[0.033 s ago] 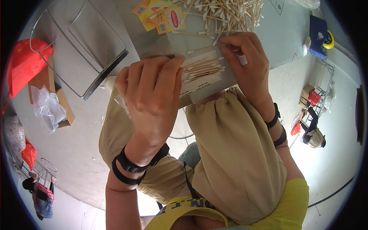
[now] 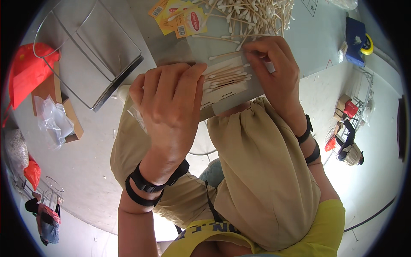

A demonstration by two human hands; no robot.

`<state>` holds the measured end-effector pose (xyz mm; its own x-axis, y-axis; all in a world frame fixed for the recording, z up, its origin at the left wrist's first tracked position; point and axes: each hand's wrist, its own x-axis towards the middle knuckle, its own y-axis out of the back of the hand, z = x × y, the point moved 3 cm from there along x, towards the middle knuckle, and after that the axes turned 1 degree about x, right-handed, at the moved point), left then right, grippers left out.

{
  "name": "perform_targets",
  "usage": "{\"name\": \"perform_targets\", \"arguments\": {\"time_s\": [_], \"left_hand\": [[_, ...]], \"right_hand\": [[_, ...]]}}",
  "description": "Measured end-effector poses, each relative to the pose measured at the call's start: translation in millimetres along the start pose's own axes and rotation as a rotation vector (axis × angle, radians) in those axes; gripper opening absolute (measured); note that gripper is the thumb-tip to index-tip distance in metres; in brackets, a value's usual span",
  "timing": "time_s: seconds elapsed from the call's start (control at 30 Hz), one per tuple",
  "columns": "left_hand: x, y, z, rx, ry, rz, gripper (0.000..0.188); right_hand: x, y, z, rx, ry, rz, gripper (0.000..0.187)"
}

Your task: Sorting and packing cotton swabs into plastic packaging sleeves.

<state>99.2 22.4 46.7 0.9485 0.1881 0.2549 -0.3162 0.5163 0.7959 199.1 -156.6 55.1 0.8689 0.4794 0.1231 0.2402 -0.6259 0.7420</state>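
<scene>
**Cotton swabs on a white card between two hands**

Grey table (image 2: pixel 317 38): bears a loose swab heap (image 2: pixel 252 15) on its far side. Left hand (image 2: pixel 167 92): fingers bent at the card's left edge; from here I cannot confirm a grip. Right hand (image 2: pixel 276 64): half-curled. White card (image 2: pixel 234 89): carries a swab row (image 2: pixel 229 77). Single swab (image 2: pixel 227 55): one end near the right fingertips; pinch indeterminable.

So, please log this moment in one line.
left hand: at swab bundle, left end | right hand: near right end | white card: under bundle | swab pile: beyond
</scene>
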Motion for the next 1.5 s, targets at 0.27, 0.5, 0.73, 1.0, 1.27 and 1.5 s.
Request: {"name": "perform_targets", "arguments": {"time_s": [0.27,0.5,0.73,1.0,1.27,1.5], "left_hand": [[2.1,-6.9,-0.5,-0.022,-0.037,0.059,0.026],[1.6,-5.0,0.5,-0.015,0.002,0.022,0.017],[-1.3,-4.7,5.2,-0.037,-0.043,-0.001,0.016],[-2.9,-5.1,6.2,-0.066,-0.052,-0.029,0.020],[29.0,-20.9,1.1,0.011,-0.019,0.188,0.031],[42.0,-21.5,-0.1,0.065,0.002,0.091,0.022]], "right_hand": [[-2.9,-2.6,-3.1,-0.069,0.125,-0.039,0.020],[-5.8,-0.7,-8.1,-0.077,0.164,-0.090,0.020],[-11.4,0.7,-7.6,-0.079,0.157,-0.110,0.020],[-12.6,3.8,-2.3,-0.015,0.102,-0.011,0.022],[10.8,17.4,-2.3,-0.180,0.138,0.211,0.033],[15.2,10.1,8.5,-0.314,0.281,0.109,0.026]]}}
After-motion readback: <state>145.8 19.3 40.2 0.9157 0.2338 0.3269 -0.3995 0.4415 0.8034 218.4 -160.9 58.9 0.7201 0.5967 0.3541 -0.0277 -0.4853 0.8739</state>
